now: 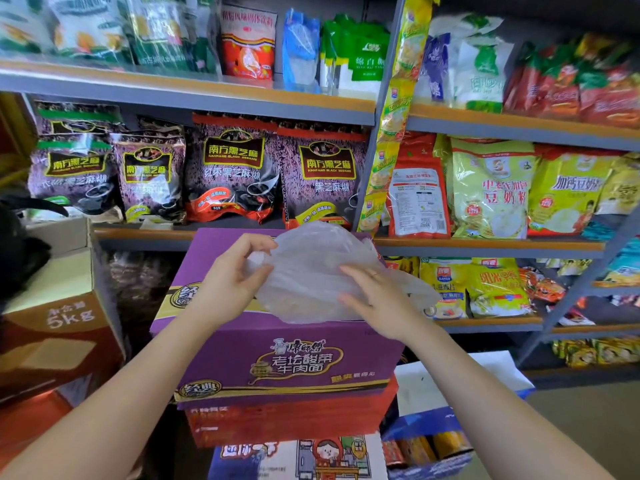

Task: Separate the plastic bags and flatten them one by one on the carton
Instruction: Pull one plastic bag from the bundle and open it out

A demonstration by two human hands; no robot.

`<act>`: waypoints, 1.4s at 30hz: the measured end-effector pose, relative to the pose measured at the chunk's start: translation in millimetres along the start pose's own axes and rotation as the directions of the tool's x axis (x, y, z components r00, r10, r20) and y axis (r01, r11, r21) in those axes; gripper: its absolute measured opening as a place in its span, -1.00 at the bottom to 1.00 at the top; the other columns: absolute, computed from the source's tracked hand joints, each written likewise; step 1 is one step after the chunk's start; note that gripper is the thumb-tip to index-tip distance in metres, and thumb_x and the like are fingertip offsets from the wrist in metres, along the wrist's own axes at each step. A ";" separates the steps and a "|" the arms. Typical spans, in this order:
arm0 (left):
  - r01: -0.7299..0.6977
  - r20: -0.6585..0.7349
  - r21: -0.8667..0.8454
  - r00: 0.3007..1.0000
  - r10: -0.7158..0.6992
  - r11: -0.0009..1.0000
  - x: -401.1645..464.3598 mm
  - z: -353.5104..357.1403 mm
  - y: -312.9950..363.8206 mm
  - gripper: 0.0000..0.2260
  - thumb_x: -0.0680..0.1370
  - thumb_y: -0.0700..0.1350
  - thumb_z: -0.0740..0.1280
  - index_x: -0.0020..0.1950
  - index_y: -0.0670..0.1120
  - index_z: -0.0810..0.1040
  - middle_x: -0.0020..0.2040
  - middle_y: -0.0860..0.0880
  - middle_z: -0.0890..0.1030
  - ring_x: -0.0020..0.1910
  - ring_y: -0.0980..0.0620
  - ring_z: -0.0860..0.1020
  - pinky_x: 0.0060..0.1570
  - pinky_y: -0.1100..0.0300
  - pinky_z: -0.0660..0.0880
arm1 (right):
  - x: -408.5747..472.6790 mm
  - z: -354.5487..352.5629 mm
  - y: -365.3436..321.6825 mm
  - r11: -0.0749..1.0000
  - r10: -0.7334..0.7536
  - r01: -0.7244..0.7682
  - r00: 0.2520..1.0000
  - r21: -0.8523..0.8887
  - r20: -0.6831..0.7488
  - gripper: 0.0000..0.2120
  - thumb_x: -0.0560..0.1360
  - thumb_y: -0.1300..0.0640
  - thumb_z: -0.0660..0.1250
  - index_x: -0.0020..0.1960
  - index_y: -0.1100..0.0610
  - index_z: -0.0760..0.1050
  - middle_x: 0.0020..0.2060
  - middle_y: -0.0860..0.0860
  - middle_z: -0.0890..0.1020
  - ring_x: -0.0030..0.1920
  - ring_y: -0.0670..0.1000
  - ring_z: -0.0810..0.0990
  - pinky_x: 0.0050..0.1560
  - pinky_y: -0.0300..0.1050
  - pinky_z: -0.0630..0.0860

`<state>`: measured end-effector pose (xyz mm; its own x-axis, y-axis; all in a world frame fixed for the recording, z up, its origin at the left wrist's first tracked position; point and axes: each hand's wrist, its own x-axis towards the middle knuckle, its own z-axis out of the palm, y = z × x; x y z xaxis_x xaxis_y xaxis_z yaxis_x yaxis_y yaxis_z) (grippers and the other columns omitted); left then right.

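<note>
Head view: left hand (pixel 235 271) pinches bag bundle (pixel 311 271) on one carton (pixel 277 358); right hand (pixel 374 296) lies flat.

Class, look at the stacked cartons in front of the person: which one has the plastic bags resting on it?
The purple carton on top of the stack: the plastic bags lie on its lid under both hands. The red carton beneath it has none.
</note>
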<state>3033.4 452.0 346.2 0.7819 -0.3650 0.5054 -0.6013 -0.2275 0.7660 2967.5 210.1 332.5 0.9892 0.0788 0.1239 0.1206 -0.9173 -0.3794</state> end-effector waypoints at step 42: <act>0.426 0.036 -0.505 0.879 -0.475 0.751 41.0 35.5 9.1 -0.70 0.58 0.00 0.20 -0.16 -0.20 0.53 -0.38 -0.02 0.58 -0.39 0.01 0.52 -0.35 0.19 0.41 | 9.5 -94.5 63.1 -0.577 0.352 0.499 0.866 0.647 -0.354 -0.27 -0.10 0.42 0.62 0.06 0.30 0.52 -0.19 0.11 0.67 -0.24 -0.05 0.68 -0.21 -0.23 0.62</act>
<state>3054.1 402.9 359.8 0.9672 -0.2451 0.0663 -0.0350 0.1299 0.9909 2976.6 116.1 396.4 0.8700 -0.3929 0.2980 0.4778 0.8212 -0.3121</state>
